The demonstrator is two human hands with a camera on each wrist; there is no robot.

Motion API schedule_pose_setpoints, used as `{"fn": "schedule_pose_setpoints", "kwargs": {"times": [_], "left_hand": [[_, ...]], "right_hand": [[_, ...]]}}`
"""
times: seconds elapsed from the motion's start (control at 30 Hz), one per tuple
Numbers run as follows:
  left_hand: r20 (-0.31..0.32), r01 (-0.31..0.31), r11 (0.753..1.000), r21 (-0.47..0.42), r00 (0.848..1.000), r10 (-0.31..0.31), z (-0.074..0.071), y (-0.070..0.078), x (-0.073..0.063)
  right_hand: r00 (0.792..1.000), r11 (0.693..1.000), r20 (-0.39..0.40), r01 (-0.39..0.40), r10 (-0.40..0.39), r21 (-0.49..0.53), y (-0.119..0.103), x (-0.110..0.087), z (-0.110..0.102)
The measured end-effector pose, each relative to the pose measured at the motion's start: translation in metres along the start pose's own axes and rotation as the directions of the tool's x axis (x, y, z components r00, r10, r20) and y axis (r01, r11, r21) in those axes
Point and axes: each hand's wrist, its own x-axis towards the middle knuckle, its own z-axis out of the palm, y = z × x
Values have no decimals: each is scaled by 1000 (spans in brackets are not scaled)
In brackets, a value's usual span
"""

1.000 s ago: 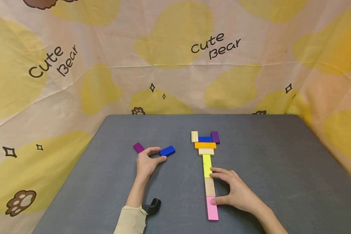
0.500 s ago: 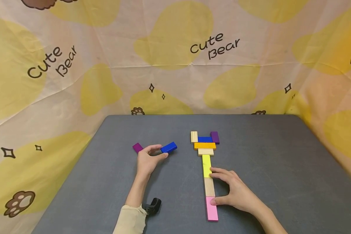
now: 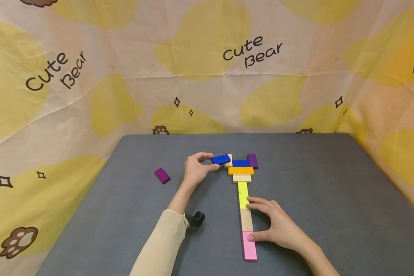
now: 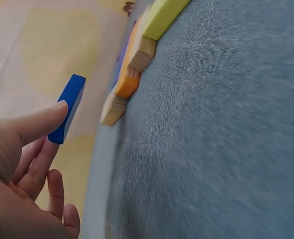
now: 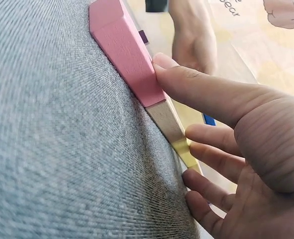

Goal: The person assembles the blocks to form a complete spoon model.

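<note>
In the head view my left hand [image 3: 195,168] pinches a blue wooden block [image 3: 220,159] between thumb and fingers. The block is raised above the table and overlaps a striped plain-wood block [image 3: 229,161] at the left of a block figure. My right hand [image 3: 279,226] lies beside the figure's long stem, thumb at the pink block [image 3: 250,249] and fingertips at the yellow block [image 3: 243,193]. Between those two sits a plain wooden block [image 3: 246,220]. Farther up are another plain block [image 3: 242,178], an orange block [image 3: 240,171], a second blue block [image 3: 240,163] and a dark purple block [image 3: 253,161].
A magenta block [image 3: 162,175] lies alone on the grey table [image 3: 314,184], left of the figure. A printed cloth [image 3: 200,92] hangs behind the table and along its sides. On my left wrist is a black band [image 3: 196,219].
My left hand has carried the blue block right and away from me to the figure's upper left, leaving the magenta block in full view. The right hand stays in place.
</note>
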Motion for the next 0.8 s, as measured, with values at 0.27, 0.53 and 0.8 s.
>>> {"fn": "schedule_pose_setpoints", "kwargs": {"times": [0.27,0.53,0.8], "left_hand": [[25,-49,998,46,999,48,29,11,27],[75,-71,982,176,995,59,54,14,31],[74,-82,970,231,995,66,68,22,29]], "right_hand": [[999,999,-10,38,-38,7,2,-2,-3],[999,999,1,34,-34,27,1,-3,-1],[997,997,-29,74,-74,-5,5,-3,-2]]}}
